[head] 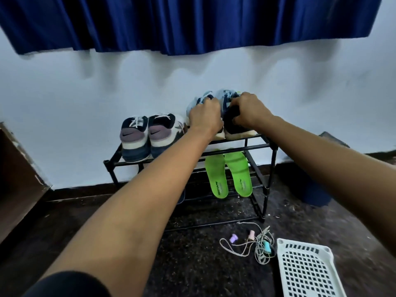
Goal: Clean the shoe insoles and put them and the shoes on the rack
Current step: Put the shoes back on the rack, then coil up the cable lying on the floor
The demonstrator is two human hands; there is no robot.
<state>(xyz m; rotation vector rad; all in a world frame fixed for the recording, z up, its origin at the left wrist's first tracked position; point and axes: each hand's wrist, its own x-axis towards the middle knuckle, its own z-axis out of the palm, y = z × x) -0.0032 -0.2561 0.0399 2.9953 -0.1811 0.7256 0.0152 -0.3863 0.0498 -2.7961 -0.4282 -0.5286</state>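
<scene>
On the rack, light-blue shoes gripped in left hand and right hand (insoles below).

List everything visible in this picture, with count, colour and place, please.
curtain: 1, dark blue, top
rack: 1, black, centre, on the floor
sneakers: 2, navy and white, top shelf, left
light blue shoes: 2, top shelf, right
insoles: 2, green, middle shelf, right
cords: 1 tangle, pale, floor before rack
basket: 1, white, floor, bottom right
left hand: 1, grips the left light blue shoe
right hand: 1, grips the right one
</scene>
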